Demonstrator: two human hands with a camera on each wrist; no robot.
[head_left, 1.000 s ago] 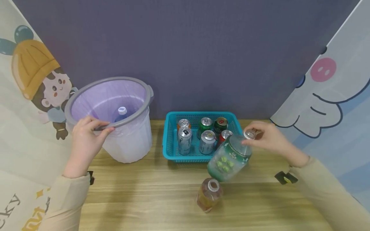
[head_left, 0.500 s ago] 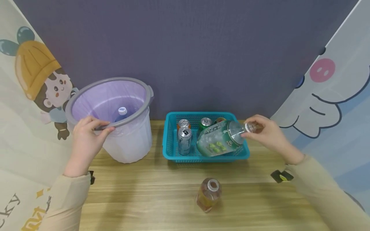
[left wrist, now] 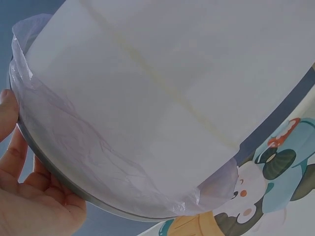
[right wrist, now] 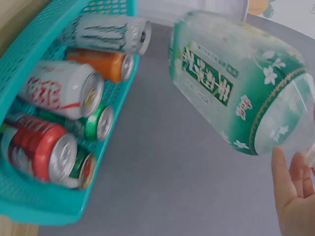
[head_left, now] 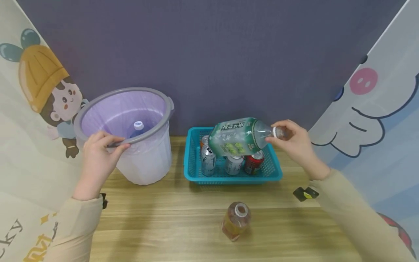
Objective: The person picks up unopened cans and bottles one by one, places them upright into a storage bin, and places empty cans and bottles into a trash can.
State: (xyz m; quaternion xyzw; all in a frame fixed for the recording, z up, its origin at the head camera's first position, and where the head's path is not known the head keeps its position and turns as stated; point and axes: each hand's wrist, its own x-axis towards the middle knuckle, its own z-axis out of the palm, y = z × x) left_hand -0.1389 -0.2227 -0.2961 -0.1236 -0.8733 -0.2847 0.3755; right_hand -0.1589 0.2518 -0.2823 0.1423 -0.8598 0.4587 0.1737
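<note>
My right hand pinches the neck of a large clear plastic bottle with a green label. The bottle lies nearly level in the air over the back of a teal basket, its base pointing left. In the right wrist view the bottle hangs beside the basket, fingers at its neck. My left hand grips the near rim of a bin with a purple liner, thumb outside. In the left wrist view the left hand holds that rim over the liner's edge. A white-capped bottle stands inside the bin.
Several drink cans stand in the basket, among them a silver can, a white can and a red can. A brown-tinted bottle without a cap stands on the wooden table in front.
My right hand has lifted the green-labelled bottle up and leftward, from near the brown bottle to above the basket, turning it level. The left hand stays on the bin rim.
</note>
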